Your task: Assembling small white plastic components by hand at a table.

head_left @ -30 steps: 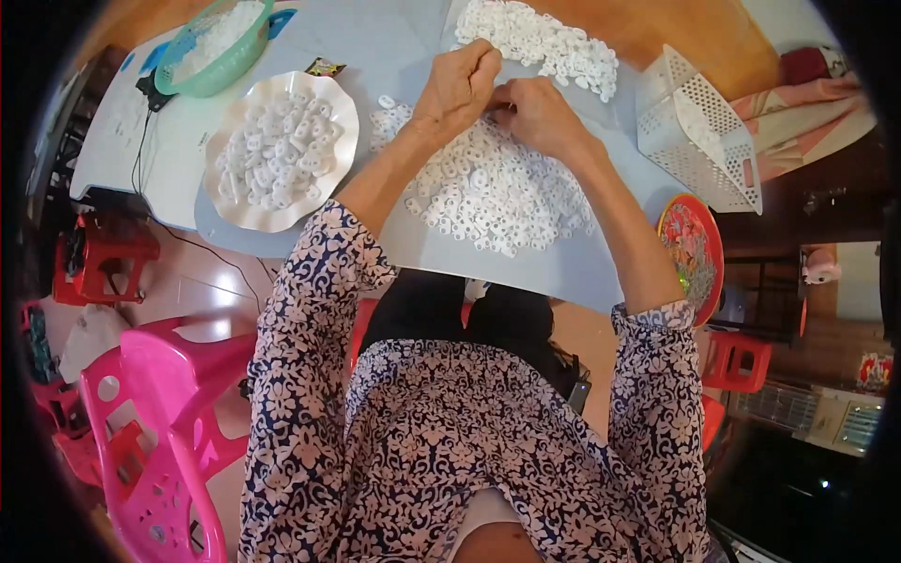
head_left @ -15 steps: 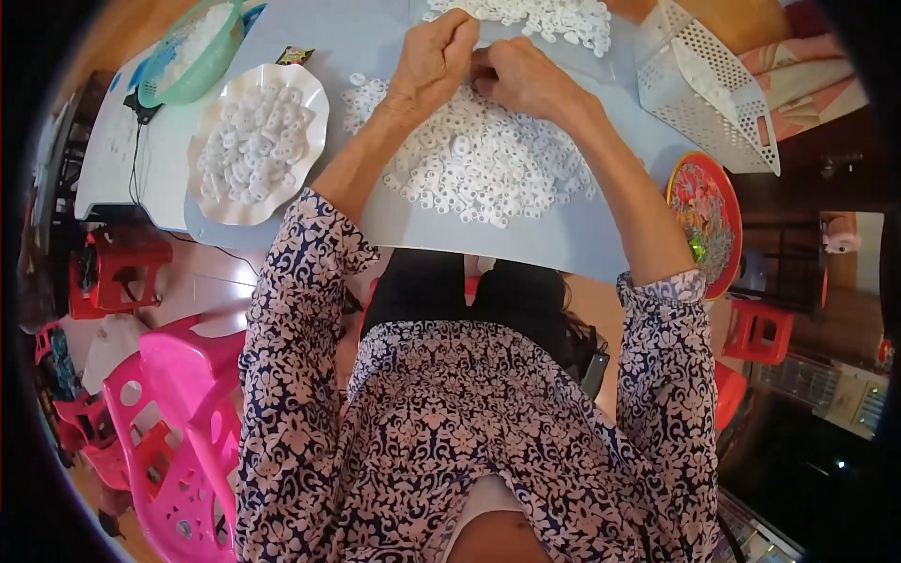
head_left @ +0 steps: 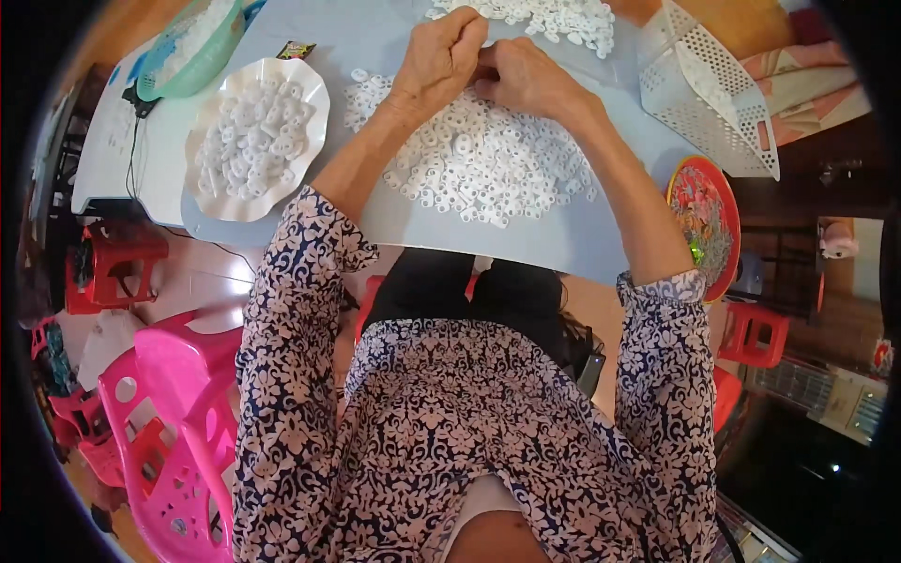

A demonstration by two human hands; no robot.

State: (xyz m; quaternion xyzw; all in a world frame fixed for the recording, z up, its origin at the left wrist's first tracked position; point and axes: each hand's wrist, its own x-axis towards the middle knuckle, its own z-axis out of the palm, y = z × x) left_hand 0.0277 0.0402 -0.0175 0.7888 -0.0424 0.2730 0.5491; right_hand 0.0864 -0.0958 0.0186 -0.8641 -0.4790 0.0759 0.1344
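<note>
My left hand [head_left: 441,58] and my right hand [head_left: 526,77] are closed and almost meet at the far side of a heap of small white plastic pieces with holes [head_left: 488,169]. Whatever the fingertips pinch is too small or hidden to make out. The heap spreads over the grey table [head_left: 375,211] just below my hands. Farther off lies a second pile of similar white pieces [head_left: 563,21]. Left of my left forearm stands a white wavy-edged dish [head_left: 314,103] filled with larger white pieces.
A green basket [head_left: 221,61] with white contents sits far left, beside a small dark packet [head_left: 297,50]. On the right are a white perforated basket [head_left: 676,98] and a red-rimmed tray [head_left: 735,235] of small grey and reddish pieces. A pink chair [head_left: 192,394] stands lower left.
My hands stay closed together over the heap, with only a slight shift of the left hand to the right. The whole view has moved a little.
</note>
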